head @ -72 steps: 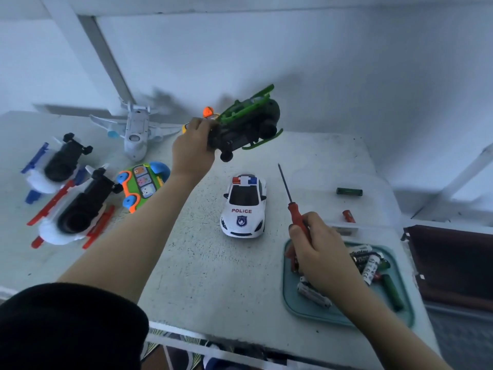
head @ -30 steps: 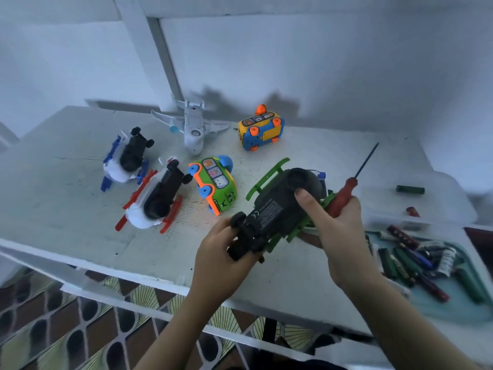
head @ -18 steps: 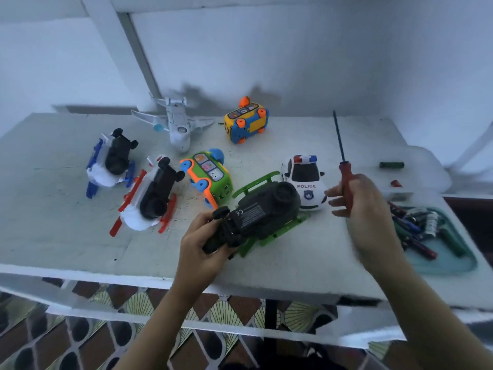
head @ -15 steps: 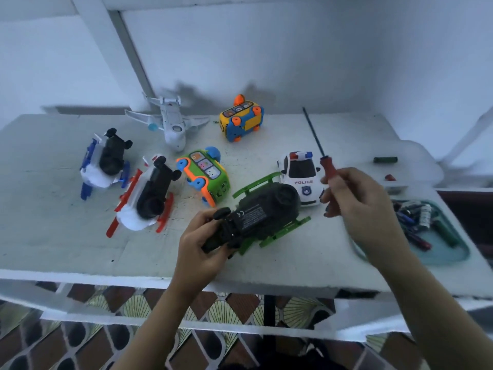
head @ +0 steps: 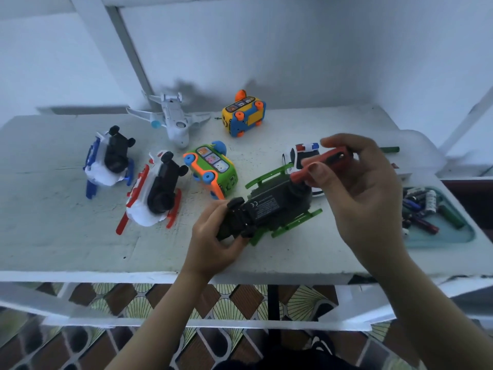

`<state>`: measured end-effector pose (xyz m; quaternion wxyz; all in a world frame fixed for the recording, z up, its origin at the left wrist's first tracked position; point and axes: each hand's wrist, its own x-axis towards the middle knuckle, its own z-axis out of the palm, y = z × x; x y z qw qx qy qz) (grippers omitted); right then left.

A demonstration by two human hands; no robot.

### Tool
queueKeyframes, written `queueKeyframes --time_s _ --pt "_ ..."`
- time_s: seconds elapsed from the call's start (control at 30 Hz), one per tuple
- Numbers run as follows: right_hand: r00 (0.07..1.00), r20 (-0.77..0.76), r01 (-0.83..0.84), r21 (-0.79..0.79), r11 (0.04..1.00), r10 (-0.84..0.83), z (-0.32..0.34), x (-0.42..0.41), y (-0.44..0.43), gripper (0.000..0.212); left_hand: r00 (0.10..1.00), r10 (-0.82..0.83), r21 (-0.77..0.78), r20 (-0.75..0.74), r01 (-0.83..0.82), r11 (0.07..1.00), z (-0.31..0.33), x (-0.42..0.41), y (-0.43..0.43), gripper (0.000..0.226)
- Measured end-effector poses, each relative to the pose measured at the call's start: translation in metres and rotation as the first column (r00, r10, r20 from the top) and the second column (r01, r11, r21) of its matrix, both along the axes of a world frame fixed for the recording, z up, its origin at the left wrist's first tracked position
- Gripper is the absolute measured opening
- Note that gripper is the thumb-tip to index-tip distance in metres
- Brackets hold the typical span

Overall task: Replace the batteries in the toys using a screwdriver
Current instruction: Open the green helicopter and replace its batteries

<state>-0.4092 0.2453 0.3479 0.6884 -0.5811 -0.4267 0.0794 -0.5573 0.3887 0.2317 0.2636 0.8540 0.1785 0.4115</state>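
Observation:
A black and green toy helicopter (head: 269, 206) lies belly-up near the table's front edge. My left hand (head: 213, 244) grips its tail end. My right hand (head: 357, 193) holds the red-handled screwdriver (head: 324, 162) just above the helicopter's nose, fingers curled round the handle; its shaft is hidden behind the hand. A teal tray (head: 450, 236) at the right holds several loose batteries (head: 421, 206). One green battery (head: 389, 149) lies on the table behind my right hand.
On the white table (head: 66, 236) stand a police car (head: 298, 154), a green-orange bus toy (head: 212, 170), a yellow-blue bus toy (head: 244, 116), a white plane (head: 172, 120), and two upturned white helicopters, one red-skidded (head: 156, 193), one blue-skidded (head: 109, 158).
My right hand has turned the screwdriver from upright to lying sideways and brought it down over the helicopter's nose. My left hand keeps its grip on the tail.

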Motion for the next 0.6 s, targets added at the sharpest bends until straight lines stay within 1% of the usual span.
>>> queueKeyframes --time_s 0.13,0.2,0.37,0.47,0.6 --pt "0.970 0.242 0.047 -0.040 0.998 -0.036 0.005 -0.011 0.002 0.027 1.000 -0.016 0.016 0.016 0.015 1.000 0.002 -0.001 -0.002 0.042" --pt "0.951 0.307 0.046 -0.048 0.998 -0.029 0.007 -0.016 0.003 0.028 1.000 -0.015 0.013 0.012 0.015 1.000 0.003 -0.001 -0.002 0.042" --pt "0.926 0.376 0.046 -0.040 0.998 -0.027 0.008 -0.021 0.006 0.030 1.000 -0.007 0.010 0.011 0.007 1.000 0.002 -0.001 -0.003 0.043" --pt "0.905 0.425 0.061 -0.063 0.996 -0.029 0.006 -0.022 0.006 0.028 1.000 -0.004 0.007 0.011 0.004 1.000 0.002 -0.001 -0.002 0.043" --pt "0.902 0.431 0.057 -0.077 0.995 -0.018 0.003 -0.024 0.007 0.028 1.000 -0.008 0.002 0.009 0.008 1.000 0.001 -0.001 0.000 0.042"
